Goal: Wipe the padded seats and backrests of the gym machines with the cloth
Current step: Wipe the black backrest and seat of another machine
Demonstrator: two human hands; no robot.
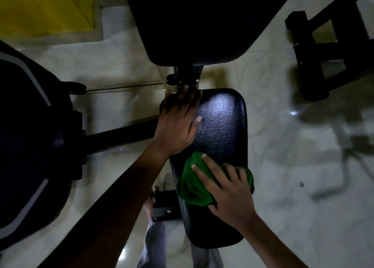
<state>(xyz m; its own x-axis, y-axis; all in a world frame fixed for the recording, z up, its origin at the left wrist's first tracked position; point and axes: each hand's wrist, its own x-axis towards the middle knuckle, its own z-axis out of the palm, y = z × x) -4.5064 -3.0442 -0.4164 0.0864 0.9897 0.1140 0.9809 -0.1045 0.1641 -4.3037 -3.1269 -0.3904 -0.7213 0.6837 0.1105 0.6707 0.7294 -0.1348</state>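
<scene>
Padded seat (220,126), black, textured: beneath both hands. Left hand (178,124): flat, fingers straight, pressing the seat's far left edge. Right hand (226,188): fingers spread, pressing green cloth (192,182) onto seat, just nearer than left hand. Backrest (202,20): beyond left hand.

Dim top-down shot. Black padded seat (220,130) center, textured vinyl, glare patch near its far end. Left hand (178,124) flat on the seat's far-left part, fingers straight, tips reaching the far edge by the metal post (187,75). Right hand (228,188) presses a green cloth (192,184) onto the seat's near-middle, fingers spread over it, cloth bunched out to the left. Black backrest pad (202,20) above the seat, past the post. Dark machine housing (30,146) with grey stripes at left. Black frame (332,51) upper right. Pale glossy floor (293,166) all round. Bare foot (150,203) beside the seat base, grey trouser leg below.
</scene>
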